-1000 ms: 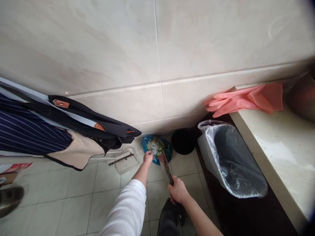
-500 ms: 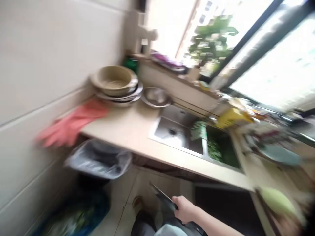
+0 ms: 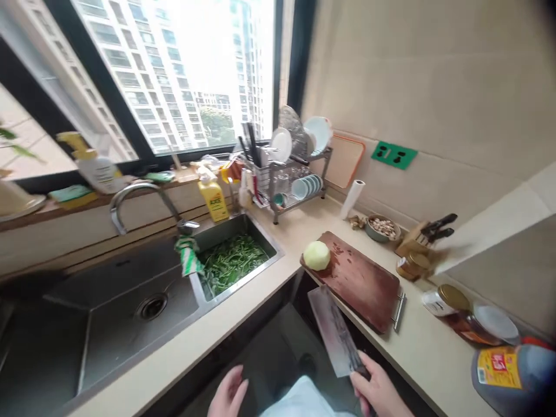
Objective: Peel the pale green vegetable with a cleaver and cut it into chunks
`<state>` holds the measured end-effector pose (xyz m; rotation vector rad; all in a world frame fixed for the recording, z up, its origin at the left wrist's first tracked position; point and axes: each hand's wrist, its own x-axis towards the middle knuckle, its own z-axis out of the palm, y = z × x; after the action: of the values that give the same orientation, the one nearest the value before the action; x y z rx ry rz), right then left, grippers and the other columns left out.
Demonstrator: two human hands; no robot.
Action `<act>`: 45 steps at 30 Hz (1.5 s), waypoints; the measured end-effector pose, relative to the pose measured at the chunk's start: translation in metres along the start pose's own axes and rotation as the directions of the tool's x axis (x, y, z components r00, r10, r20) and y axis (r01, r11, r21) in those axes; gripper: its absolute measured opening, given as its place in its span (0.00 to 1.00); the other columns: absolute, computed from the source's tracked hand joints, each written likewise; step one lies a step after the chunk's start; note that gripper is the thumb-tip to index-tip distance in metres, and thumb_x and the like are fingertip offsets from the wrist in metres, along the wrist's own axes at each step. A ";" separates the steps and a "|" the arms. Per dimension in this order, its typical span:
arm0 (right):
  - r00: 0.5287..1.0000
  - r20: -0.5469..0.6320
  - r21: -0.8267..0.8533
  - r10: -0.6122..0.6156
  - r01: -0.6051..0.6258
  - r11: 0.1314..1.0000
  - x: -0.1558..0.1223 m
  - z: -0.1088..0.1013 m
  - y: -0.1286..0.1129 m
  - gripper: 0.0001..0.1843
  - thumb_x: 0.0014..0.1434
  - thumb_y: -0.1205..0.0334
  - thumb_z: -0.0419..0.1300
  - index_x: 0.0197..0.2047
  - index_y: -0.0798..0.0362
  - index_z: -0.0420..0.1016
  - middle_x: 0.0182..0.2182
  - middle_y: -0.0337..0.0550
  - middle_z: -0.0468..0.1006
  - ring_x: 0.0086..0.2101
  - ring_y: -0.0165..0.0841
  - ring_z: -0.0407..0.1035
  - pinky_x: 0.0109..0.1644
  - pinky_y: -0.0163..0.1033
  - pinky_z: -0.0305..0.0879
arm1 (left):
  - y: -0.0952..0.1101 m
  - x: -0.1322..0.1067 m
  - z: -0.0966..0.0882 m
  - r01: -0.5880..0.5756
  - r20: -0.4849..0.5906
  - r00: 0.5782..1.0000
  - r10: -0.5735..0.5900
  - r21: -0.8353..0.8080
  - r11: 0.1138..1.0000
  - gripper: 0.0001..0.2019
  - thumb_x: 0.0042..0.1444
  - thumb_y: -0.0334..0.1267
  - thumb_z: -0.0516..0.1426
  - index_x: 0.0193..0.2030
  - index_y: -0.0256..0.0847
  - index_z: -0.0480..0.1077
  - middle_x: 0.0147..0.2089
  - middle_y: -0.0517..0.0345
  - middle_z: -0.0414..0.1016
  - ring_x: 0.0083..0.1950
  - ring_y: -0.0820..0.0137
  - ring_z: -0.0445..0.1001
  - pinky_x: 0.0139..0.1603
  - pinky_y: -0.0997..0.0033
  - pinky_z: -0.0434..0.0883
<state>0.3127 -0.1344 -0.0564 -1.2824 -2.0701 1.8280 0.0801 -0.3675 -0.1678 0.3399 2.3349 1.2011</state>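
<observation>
My right hand (image 3: 374, 382) is closed around the dark handle of a cleaver (image 3: 328, 330). The broad blade points up and to the left, beside the near edge of a brown wooden cutting board (image 3: 360, 284). On the board's left corner rests a round, pale-green peeled vegetable (image 3: 317, 256), apart from the blade. Wet marks show on the wood. Low in the middle, my left hand (image 3: 228, 394) is held over the counter's front edge, its fingers loosely curled and the thumb apart, with nothing in it.
Leafy greens (image 3: 232, 263) soak in the right basin of the steel sink (image 3: 143, 272). Behind it stand a yellow detergent bottle (image 3: 212, 200) and a dish rack (image 3: 299, 168). A bowl of mushrooms (image 3: 382, 227), a knife block (image 3: 419, 237), jars (image 3: 447, 298) and a large bottle (image 3: 508, 370) line the right wall.
My view has swung right, from the stacked bowls, red gloves and bin to the cutting board. The cleaver remains in my right hand, now beside the board.
</observation>
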 end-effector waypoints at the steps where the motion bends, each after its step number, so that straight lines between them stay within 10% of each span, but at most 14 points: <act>1: 0.998 -0.068 0.049 0.016 -0.013 0.999 0.003 -0.019 0.007 0.15 0.48 0.48 0.53 0.33 0.51 0.62 0.15 0.27 0.62 0.10 0.21 0.54 0.14 0.28 0.45 | 0.028 0.021 0.017 -0.101 0.078 0.991 0.109 -0.097 0.990 0.14 0.49 0.46 0.57 0.43 0.48 0.69 0.46 0.60 0.75 0.50 0.63 0.74 0.49 0.65 0.73; 7: 0.959 -0.283 0.107 0.033 -0.003 0.994 0.024 -0.092 0.022 0.19 0.51 0.43 0.52 0.35 0.51 0.65 0.16 0.28 0.63 0.11 0.23 0.57 0.17 0.30 0.53 | 0.199 0.112 0.102 -0.487 0.226 0.839 0.495 -0.093 0.868 0.26 0.50 0.49 0.57 0.55 0.43 0.62 0.56 0.49 0.67 0.58 0.61 0.66 0.55 0.58 0.66; 13: 0.796 -0.530 -0.333 -0.293 0.123 0.935 0.056 -0.101 -0.003 0.16 0.55 0.49 0.52 0.39 0.51 0.70 0.24 0.40 0.76 0.23 0.31 0.70 0.30 0.34 0.67 | 0.273 0.181 0.131 -0.509 0.314 0.814 0.489 -0.022 0.860 0.39 0.44 0.52 0.62 0.61 0.38 0.53 0.63 0.41 0.56 0.63 0.54 0.59 0.57 0.55 0.63; 17: 0.645 -0.688 -0.356 -0.332 0.099 0.929 0.088 -0.091 -0.026 0.18 0.55 0.53 0.51 0.45 0.53 0.70 0.38 0.49 0.80 0.35 0.36 0.75 0.38 0.36 0.71 | 0.285 0.212 0.140 -0.520 0.433 0.720 0.543 -0.182 0.835 0.32 0.46 0.51 0.61 0.54 0.38 0.58 0.56 0.45 0.65 0.56 0.60 0.67 0.55 0.58 0.66; 21: 0.681 -0.708 -0.337 -0.185 -0.095 0.937 0.120 -0.083 -0.038 0.19 0.57 0.54 0.48 0.47 0.54 0.71 0.32 0.46 0.81 0.31 0.37 0.76 0.31 0.36 0.72 | 0.293 0.216 0.146 -0.516 0.489 0.665 0.565 -0.247 0.820 0.30 0.47 0.48 0.62 0.54 0.39 0.57 0.53 0.47 0.67 0.53 0.62 0.69 0.54 0.58 0.67; 25: 0.674 -0.672 -0.480 -0.308 -0.080 0.873 0.137 -0.080 -0.051 0.21 0.61 0.60 0.46 0.54 0.54 0.68 0.45 0.50 0.77 0.42 0.37 0.74 0.42 0.39 0.71 | 0.313 0.211 0.151 -0.626 0.616 0.496 0.613 -0.236 0.743 0.29 0.49 0.46 0.61 0.56 0.40 0.57 0.55 0.46 0.66 0.55 0.61 0.68 0.55 0.55 0.66; 34: 0.811 -0.427 -0.783 -0.400 -0.111 0.612 0.150 -0.071 -0.104 0.35 0.52 0.77 0.51 0.62 0.48 0.56 0.29 0.39 0.71 0.31 0.35 0.68 0.35 0.39 0.65 | 0.295 0.195 0.151 -0.989 0.559 0.100 0.823 -0.032 0.142 0.09 0.56 0.34 0.50 0.40 0.44 0.70 0.38 0.52 0.76 0.39 0.61 0.75 0.37 0.60 0.75; 45: 0.818 -0.435 -0.830 -0.377 -0.203 0.519 0.162 -0.049 -0.102 0.32 0.53 0.75 0.52 0.61 0.51 0.58 0.27 0.39 0.68 0.28 0.33 0.63 0.33 0.40 0.59 | 0.300 0.199 0.151 -1.000 0.572 -0.018 0.820 -0.013 -0.013 0.13 0.57 0.32 0.48 0.47 0.40 0.68 0.39 0.49 0.77 0.41 0.59 0.76 0.38 0.59 0.76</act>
<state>0.1846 0.0129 -0.0260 -1.5374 -2.5807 0.0983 -0.0098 -0.0030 -0.0599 2.5110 1.6319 0.7908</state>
